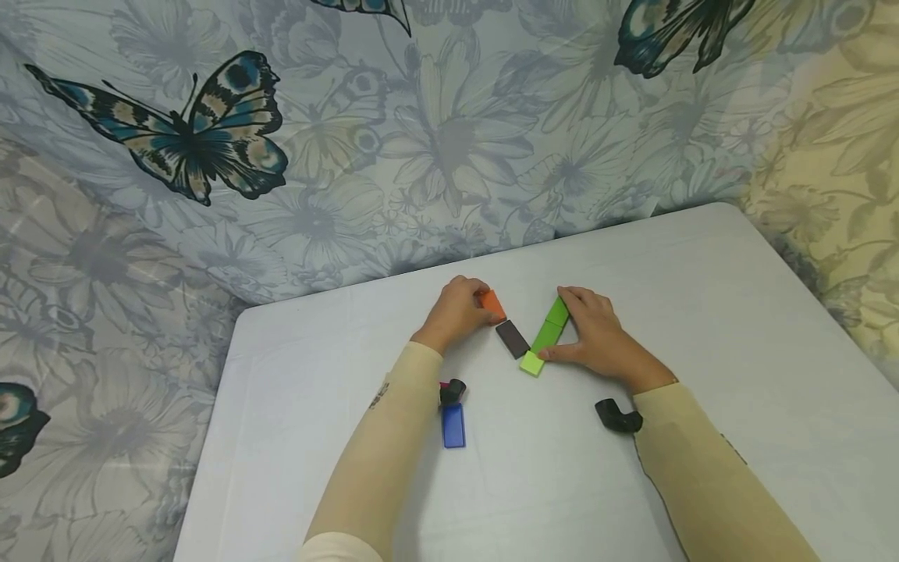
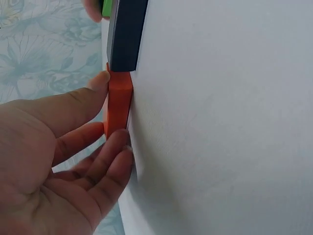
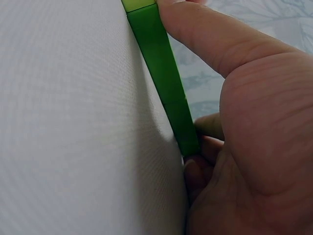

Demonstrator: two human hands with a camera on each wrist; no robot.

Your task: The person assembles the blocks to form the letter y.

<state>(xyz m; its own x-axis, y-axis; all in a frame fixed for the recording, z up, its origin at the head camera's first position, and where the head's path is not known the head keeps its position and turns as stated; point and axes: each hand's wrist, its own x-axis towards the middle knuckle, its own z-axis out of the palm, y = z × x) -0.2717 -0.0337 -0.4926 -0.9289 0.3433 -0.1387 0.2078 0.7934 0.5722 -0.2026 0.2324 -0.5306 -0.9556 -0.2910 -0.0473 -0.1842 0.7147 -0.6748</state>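
Note:
In the head view my left hand [image 1: 458,314] pinches an orange block [image 1: 495,305] between thumb and fingers. The orange block's near end meets a dark grey block [image 1: 513,339], which slants toward a yellow-green block [image 1: 531,364]. From there a green block [image 1: 546,336] and a second green block [image 1: 558,311] run away in a line, so the rows form a V. My right hand [image 1: 597,336] spans this green row, its thumb at the yellow-green block and its fingers curled at the far end. The right wrist view shows the green row [image 3: 161,73] held along its side.
A blue block [image 1: 453,426] lies on the white table [image 1: 534,468] beside the left forearm. Black wrist-worn pieces show at the left wrist [image 1: 453,391] and right wrist [image 1: 618,416], the left one partly over something pink. A butterfly-patterned wall [image 1: 449,140] rises behind the table.

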